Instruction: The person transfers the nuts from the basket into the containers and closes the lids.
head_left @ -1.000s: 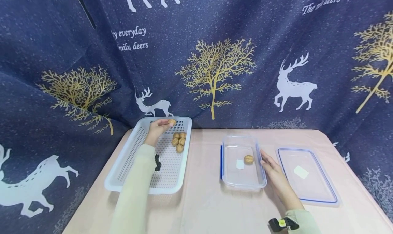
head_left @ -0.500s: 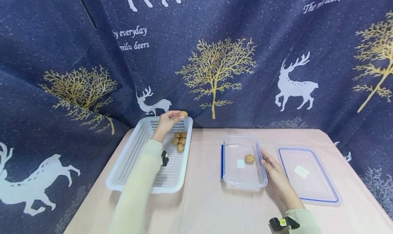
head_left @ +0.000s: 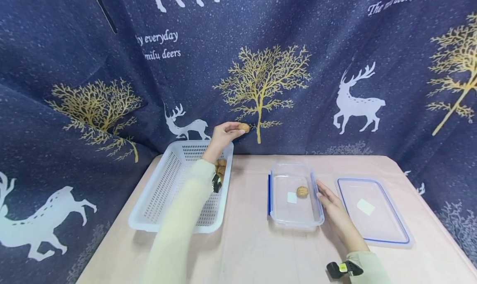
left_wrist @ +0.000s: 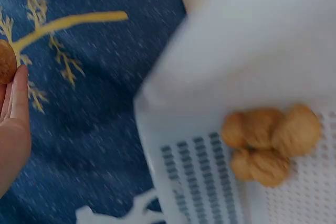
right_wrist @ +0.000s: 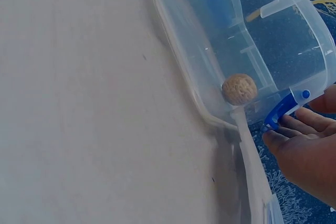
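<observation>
My left hand [head_left: 223,134] pinches a brown walnut [head_left: 244,127] in the air, just past the far right corner of the white perforated basket [head_left: 160,193]. In the left wrist view that held walnut [left_wrist: 6,62] shows at my fingertips [left_wrist: 18,85]. Several walnuts [left_wrist: 270,142] lie grouped in the basket. A clear plastic box [head_left: 294,222] with blue clips holds one walnut [head_left: 302,191]. My right hand [head_left: 329,201] rests with straight fingers against the box's right wall; its fingertips [right_wrist: 294,140] touch the blue clip [right_wrist: 283,111].
The box's clear lid [head_left: 372,211] with a blue rim lies flat to the right of my right hand. A dark blue curtain with deer and trees [head_left: 261,81] hangs close behind the pink table [head_left: 246,246].
My left hand has lifted the walnut up out of the basket and carried it to the right, past the basket's far corner. The right hand has stayed against the box.
</observation>
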Action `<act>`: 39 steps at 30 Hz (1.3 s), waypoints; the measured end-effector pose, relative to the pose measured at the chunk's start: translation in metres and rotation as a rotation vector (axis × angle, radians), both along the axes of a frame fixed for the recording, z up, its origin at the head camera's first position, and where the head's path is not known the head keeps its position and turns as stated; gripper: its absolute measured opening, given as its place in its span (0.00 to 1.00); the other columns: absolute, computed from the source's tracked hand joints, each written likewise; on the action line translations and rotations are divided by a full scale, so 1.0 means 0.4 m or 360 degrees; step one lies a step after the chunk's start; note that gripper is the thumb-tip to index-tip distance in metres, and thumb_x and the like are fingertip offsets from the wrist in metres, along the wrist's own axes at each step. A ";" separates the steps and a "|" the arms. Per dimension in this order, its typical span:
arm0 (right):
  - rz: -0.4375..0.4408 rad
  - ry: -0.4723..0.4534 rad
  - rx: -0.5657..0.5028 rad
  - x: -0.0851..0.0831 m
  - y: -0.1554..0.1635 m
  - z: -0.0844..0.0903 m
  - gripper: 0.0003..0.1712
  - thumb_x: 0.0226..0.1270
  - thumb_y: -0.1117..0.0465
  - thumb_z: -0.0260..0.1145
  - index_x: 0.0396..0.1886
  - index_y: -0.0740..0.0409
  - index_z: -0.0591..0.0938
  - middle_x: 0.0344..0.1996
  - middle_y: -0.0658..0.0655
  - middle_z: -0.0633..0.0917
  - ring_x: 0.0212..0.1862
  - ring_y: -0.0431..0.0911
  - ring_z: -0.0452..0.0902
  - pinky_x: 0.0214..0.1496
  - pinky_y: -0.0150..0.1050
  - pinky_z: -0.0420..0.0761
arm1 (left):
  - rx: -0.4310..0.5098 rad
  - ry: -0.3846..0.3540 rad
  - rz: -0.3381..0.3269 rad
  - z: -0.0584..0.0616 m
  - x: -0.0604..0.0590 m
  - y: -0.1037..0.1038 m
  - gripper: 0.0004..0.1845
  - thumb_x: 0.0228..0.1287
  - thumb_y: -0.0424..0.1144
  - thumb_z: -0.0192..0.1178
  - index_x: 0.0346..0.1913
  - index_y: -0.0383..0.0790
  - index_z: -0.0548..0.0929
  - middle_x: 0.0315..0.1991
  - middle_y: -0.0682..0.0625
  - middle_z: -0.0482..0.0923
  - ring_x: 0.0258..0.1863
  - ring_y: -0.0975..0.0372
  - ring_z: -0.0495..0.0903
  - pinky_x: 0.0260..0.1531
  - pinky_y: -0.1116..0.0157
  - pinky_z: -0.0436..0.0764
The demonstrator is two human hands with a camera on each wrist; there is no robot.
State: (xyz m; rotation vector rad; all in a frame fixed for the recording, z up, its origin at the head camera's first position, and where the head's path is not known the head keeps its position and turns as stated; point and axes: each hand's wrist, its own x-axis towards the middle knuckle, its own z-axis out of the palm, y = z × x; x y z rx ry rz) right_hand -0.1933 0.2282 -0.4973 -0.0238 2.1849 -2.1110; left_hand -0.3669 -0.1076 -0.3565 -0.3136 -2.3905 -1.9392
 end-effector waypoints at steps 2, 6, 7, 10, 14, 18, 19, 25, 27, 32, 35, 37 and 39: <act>-0.0004 -0.0002 -0.0001 -0.001 -0.001 0.001 0.33 0.79 0.59 0.44 0.77 0.58 0.44 0.76 0.60 0.42 0.76 0.56 0.35 0.75 0.52 0.40 | -0.0020 0.0024 -0.0003 0.011 -0.001 0.024 0.21 0.60 0.36 0.68 0.56 0.35 0.80 0.52 0.42 0.81 0.52 0.55 0.80 0.53 0.64 0.79; -0.0014 -0.0008 0.0008 -0.002 -0.002 0.002 0.33 0.79 0.58 0.44 0.77 0.59 0.44 0.76 0.60 0.42 0.76 0.56 0.35 0.75 0.52 0.40 | 0.0016 0.0029 -0.0025 0.024 0.003 0.070 0.21 0.59 0.35 0.68 0.55 0.34 0.80 0.51 0.41 0.82 0.51 0.55 0.81 0.51 0.66 0.80; -0.0015 -0.0008 0.0011 -0.002 -0.002 0.002 0.33 0.79 0.58 0.44 0.77 0.59 0.44 0.76 0.59 0.42 0.76 0.56 0.35 0.75 0.52 0.40 | 0.0025 0.0024 -0.0032 0.025 0.004 0.082 0.21 0.59 0.35 0.68 0.55 0.34 0.80 0.51 0.41 0.82 0.50 0.55 0.81 0.50 0.66 0.80; -0.0019 -0.0008 0.0012 -0.003 -0.001 0.002 0.33 0.79 0.58 0.44 0.77 0.59 0.45 0.76 0.59 0.42 0.76 0.56 0.35 0.75 0.52 0.40 | 0.0063 -0.0002 -0.0069 0.025 0.010 0.114 0.21 0.58 0.36 0.69 0.55 0.35 0.81 0.50 0.43 0.82 0.49 0.57 0.82 0.50 0.67 0.80; -0.0017 -0.0005 0.0010 -0.003 0.000 0.002 0.33 0.79 0.58 0.44 0.77 0.58 0.45 0.76 0.60 0.43 0.76 0.56 0.36 0.75 0.52 0.41 | 0.0053 -0.0024 -0.0102 0.017 0.016 0.152 0.20 0.58 0.36 0.69 0.54 0.36 0.81 0.49 0.45 0.83 0.47 0.59 0.83 0.46 0.68 0.81; -0.0001 -0.0005 -0.0004 -0.002 0.000 0.003 0.33 0.79 0.59 0.44 0.77 0.58 0.44 0.76 0.60 0.42 0.76 0.56 0.35 0.75 0.52 0.40 | 0.0042 -0.0049 -0.0151 0.000 0.025 0.189 0.20 0.58 0.36 0.69 0.53 0.37 0.82 0.48 0.45 0.84 0.45 0.59 0.83 0.43 0.69 0.82; 0.0002 -0.0008 -0.0009 -0.001 -0.001 0.002 0.34 0.79 0.59 0.44 0.77 0.58 0.44 0.76 0.59 0.41 0.76 0.56 0.34 0.75 0.52 0.40 | 0.0035 -0.0048 -0.0168 -0.004 0.029 0.198 0.20 0.58 0.37 0.69 0.53 0.37 0.82 0.47 0.45 0.84 0.45 0.59 0.83 0.43 0.70 0.82; -0.0002 -0.0013 -0.0015 -0.001 -0.002 0.000 0.33 0.79 0.59 0.44 0.77 0.59 0.44 0.76 0.60 0.41 0.76 0.57 0.34 0.75 0.52 0.40 | -0.0037 -0.0001 -0.0255 -0.045 0.050 0.246 0.19 0.57 0.36 0.69 0.52 0.35 0.82 0.45 0.44 0.84 0.44 0.60 0.84 0.42 0.71 0.82; -0.0009 -0.0010 -0.0010 -0.001 -0.001 -0.001 0.33 0.79 0.59 0.44 0.77 0.59 0.44 0.76 0.60 0.42 0.75 0.57 0.35 0.75 0.53 0.41 | -0.0029 -0.0001 -0.0274 -0.062 0.058 0.259 0.19 0.57 0.34 0.69 0.51 0.34 0.82 0.45 0.43 0.84 0.43 0.59 0.84 0.41 0.71 0.83; -0.0018 -0.0007 -0.0023 -0.002 0.000 -0.002 0.33 0.79 0.60 0.44 0.76 0.61 0.44 0.76 0.61 0.42 0.75 0.58 0.36 0.75 0.53 0.41 | 0.0029 -0.0040 -0.0311 -0.109 0.073 0.288 0.18 0.56 0.30 0.69 0.50 0.30 0.82 0.44 0.40 0.84 0.42 0.57 0.84 0.41 0.71 0.83; -0.0022 -0.0012 -0.0032 -0.003 -0.001 -0.003 0.33 0.79 0.59 0.44 0.76 0.60 0.45 0.76 0.61 0.43 0.75 0.58 0.36 0.75 0.53 0.41 | 0.0023 -0.0046 -0.0301 -0.140 0.076 0.304 0.17 0.55 0.30 0.69 0.48 0.30 0.83 0.43 0.42 0.85 0.41 0.59 0.85 0.41 0.72 0.83; -0.0018 -0.0010 -0.0040 -0.003 -0.001 -0.002 0.33 0.79 0.59 0.44 0.76 0.60 0.45 0.76 0.60 0.43 0.75 0.57 0.36 0.75 0.53 0.41 | 0.0023 -0.0062 -0.0301 -0.156 0.081 0.314 0.16 0.55 0.30 0.69 0.47 0.31 0.83 0.42 0.43 0.85 0.40 0.60 0.85 0.40 0.72 0.83; -0.0019 -0.0008 -0.0048 -0.004 -0.001 -0.003 0.33 0.79 0.59 0.44 0.76 0.60 0.45 0.76 0.60 0.43 0.75 0.57 0.36 0.75 0.53 0.41 | 0.0026 -0.0085 -0.0312 -0.168 0.089 0.322 0.15 0.55 0.29 0.69 0.47 0.31 0.83 0.42 0.44 0.85 0.39 0.61 0.85 0.40 0.72 0.83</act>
